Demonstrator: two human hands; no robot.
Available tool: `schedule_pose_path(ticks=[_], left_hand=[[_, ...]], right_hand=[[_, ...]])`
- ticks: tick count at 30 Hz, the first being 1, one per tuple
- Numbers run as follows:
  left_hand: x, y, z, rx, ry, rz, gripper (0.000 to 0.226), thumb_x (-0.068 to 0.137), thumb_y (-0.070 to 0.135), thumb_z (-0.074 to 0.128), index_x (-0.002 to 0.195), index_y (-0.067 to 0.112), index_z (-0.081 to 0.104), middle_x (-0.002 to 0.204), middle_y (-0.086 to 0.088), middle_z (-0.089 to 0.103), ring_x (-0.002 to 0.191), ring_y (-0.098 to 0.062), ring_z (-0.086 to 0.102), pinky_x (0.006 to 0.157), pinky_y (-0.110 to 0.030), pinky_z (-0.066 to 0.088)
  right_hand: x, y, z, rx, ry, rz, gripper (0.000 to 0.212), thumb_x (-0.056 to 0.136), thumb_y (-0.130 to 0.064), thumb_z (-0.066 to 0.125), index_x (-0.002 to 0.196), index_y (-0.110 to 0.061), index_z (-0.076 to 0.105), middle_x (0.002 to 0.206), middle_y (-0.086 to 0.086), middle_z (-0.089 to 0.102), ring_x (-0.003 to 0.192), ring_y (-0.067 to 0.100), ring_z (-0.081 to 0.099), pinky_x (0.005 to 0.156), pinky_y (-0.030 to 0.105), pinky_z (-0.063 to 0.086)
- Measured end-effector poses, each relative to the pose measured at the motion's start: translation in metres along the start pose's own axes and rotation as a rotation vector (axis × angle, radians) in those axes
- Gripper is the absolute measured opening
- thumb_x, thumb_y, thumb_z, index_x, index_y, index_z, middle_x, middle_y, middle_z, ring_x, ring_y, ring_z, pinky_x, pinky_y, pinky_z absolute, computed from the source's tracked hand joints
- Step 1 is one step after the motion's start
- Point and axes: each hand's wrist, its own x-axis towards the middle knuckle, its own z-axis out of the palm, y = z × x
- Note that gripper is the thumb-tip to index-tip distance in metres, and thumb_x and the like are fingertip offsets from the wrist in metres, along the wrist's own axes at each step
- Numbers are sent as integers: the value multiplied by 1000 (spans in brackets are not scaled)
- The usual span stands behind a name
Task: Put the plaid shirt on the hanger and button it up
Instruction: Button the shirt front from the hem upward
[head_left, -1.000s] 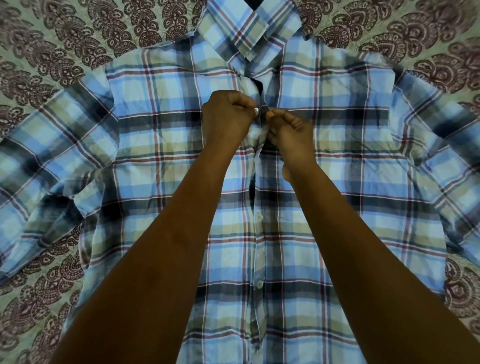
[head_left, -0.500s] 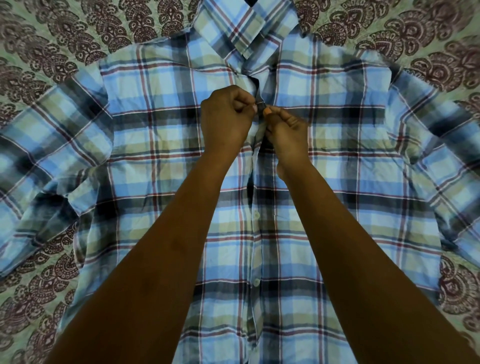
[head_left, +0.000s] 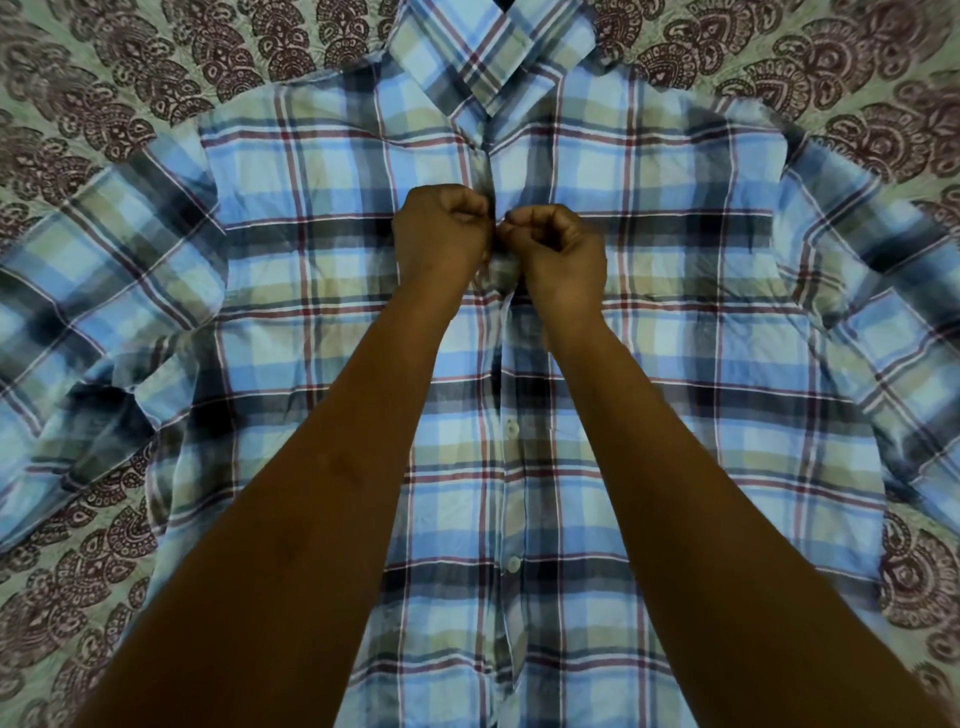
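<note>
- Patterned bedspread (head_left: 93, 78), pale green with dark maroon paisley motifs, forms the background on every side and carries all that follows.
- Plaid shirt (head_left: 675, 364), in blue, pale green and maroon checks, lies flat and front-up across the bedspread, collar at the top edge of the view, hem running off the bottom.
- Shirt's sleeve (head_left: 88, 312) at the viewer's left spreads outward and folds back on itself in creases near the armpit.
- Left hand (head_left: 441, 234) sits on the upper chest at the front placket, fingers curled tightly inward, pinching the placket edge; whether a button lies under the fingertips cannot be told.
- Right hand (head_left: 558, 247) meets it knuckle to knuckle just beside the placket, fingers likewise curled, thumb and forefinger pinching the opposite fabric edge.
- Two white buttons (head_left: 512, 427) show on the placket below the hands, between the forearms, and appear fastened.
- Opposite sleeve (head_left: 893, 291) extends to the viewer's right, lying flat with mild wrinkles.
</note>
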Motion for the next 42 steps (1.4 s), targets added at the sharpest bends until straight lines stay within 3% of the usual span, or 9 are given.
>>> schedule_pose_path(ticks=[4, 7, 12, 15, 19, 23, 34, 38, 42], left_hand=[[-9, 3, -7, -268, -109, -112, 12, 84, 0, 59, 76, 7, 63, 77, -12, 63, 72, -23, 63, 65, -26, 56], [-11, 1, -8, -297, -148, -91, 5, 82, 6, 67, 85, 3, 64, 81, -12, 66, 75, -22, 66, 68, -24, 57], [-7, -2, -3, -308, -84, -111, 10, 86, 4, 61, 79, 9, 59, 82, -10, 64, 80, -22, 65, 72, -27, 58], [-7, -4, 0, -292, -52, -100, 15, 88, 5, 59, 75, 13, 56, 90, -14, 64, 86, -25, 64, 79, -35, 58], [-5, -8, 3, -331, -20, -106, 14, 88, 5, 58, 78, 14, 57, 88, -12, 63, 85, -24, 62, 82, -38, 56], [-7, -9, 3, -374, -42, -106, 17, 90, 4, 56, 77, 16, 57, 78, -3, 61, 78, -17, 59, 76, -29, 54], [-9, -9, 1, -446, -64, -90, 10, 87, 4, 60, 97, 7, 58, 79, -2, 63, 74, -11, 61, 73, -22, 54], [-11, -10, 0, -447, -73, -61, 8, 88, 1, 58, 87, 9, 58, 76, -1, 63, 70, -9, 61, 70, -21, 55], [-11, -12, -1, -441, -82, -9, 13, 90, 0, 54, 84, 11, 56, 80, -2, 63, 74, -12, 63, 73, -24, 57]], right_hand=[[-9, 4, 11, -158, 144, -122, 7, 80, -21, 68, 87, -20, 66, 81, -8, 68, 78, 9, 64, 74, 28, 52], [-16, 5, 16, -212, 212, -192, 11, 82, -24, 66, 93, -21, 65, 85, -8, 70, 74, 5, 64, 64, 17, 46], [-12, 4, 14, -86, 138, -119, 8, 80, -28, 67, 86, -23, 68, 85, -7, 71, 79, 11, 67, 75, 38, 56], [-3, 2, 7, -36, 77, -87, 6, 75, -30, 66, 73, -26, 70, 79, 0, 73, 76, 21, 68, 72, 49, 56], [2, 0, 0, -223, 22, -226, 9, 77, -22, 71, 83, -15, 70, 83, 3, 73, 78, 17, 68, 74, 43, 56], [-3, 6, -4, -273, -11, -353, 18, 82, -23, 68, 93, -10, 65, 88, 2, 71, 81, 14, 67, 76, 39, 55], [0, 8, -5, -155, -37, -336, 15, 82, -19, 67, 94, -12, 65, 88, -3, 69, 84, 13, 66, 78, 37, 56], [2, 8, -5, -54, -43, -307, 9, 84, -18, 63, 90, -13, 68, 85, 0, 70, 83, 13, 67, 79, 33, 56], [8, -4, -14, 90, -207, -131, 9, 84, -5, 64, 81, -12, 69, 76, 0, 71, 80, 21, 67, 78, 35, 56]])
